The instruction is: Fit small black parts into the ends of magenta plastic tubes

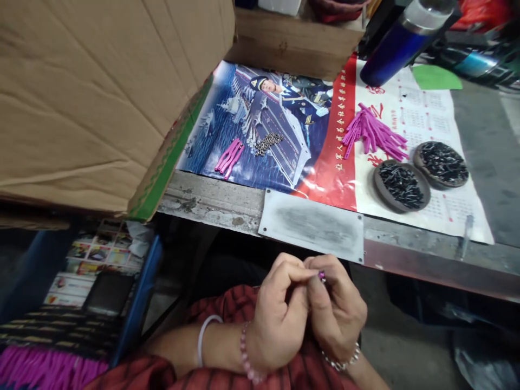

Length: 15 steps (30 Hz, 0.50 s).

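head view, looking down: your two hands meet in front of your lap, just off the near edge of the worktable (215, 197). your left hand (280, 317) is curled, index finger and thumb drawn in to a pinch against the other hand; you cannot tell from here whether it grips anything, as its fingertips are partly hidden. your right hand (339, 309) is also curled, with thumb and index finger closed on a small purple piece (322, 276). only its end shows, with what may be a shiny metal bit on it; the view is too blurred to be sure.

beyond your hands, a smudged pale plate (312, 225) lies along the table edge. behind it is a printed calendar poster (325, 187) with ships and a uniformed figure. on the poster, from left to right, are a few purple strips (228, 158), a patch of small metal parts (268, 144), a larger heap of purple strips (374, 132), and two round bowls (378, 194) of dark, thin pieces. a blue bottle (400, 40) stands behind them. a big cardboard box (93, 97) fills the upper left; below it, a blue crate (140, 292) holds more purple strips at its near end.
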Tool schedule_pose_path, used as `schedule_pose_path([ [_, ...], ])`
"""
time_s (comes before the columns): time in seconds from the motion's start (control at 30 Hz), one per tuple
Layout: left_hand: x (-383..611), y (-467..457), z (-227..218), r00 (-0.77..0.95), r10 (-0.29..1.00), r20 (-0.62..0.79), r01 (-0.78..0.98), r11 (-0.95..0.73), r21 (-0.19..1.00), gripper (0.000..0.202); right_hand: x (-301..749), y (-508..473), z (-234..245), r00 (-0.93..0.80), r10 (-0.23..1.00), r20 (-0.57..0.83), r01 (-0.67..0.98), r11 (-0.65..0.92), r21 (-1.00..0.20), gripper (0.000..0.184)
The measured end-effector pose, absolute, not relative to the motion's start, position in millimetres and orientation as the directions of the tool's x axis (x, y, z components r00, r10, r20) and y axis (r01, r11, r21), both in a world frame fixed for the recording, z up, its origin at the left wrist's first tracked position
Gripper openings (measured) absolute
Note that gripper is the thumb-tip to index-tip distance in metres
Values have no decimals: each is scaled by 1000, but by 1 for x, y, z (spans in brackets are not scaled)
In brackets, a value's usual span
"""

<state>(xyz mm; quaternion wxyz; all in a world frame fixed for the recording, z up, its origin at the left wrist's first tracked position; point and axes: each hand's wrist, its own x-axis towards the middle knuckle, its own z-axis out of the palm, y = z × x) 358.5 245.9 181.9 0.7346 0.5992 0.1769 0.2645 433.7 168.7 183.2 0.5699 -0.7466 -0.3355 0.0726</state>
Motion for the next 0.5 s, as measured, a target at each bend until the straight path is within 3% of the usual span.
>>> schedule_pose_path([
  [0.1,359,246,181,795,606,32,-156,154,976,19,435,169,181,773,596,217,361,-130,-924,41],
  [0.27,360,247,180,789,614,-10,-134,188,973,16,438,165,176,744,649,-160,-60,-174,-983,66],
  [0.4,359,247,181,785,619,-11,-133,187,973,14,437,163,176,771,635,-51,23,-108,-994,70],
  [0.5,358,246,180,790,613,9,-139,165,977,15,437,164,179,763,644,-60,23,-120,-993,69],
])
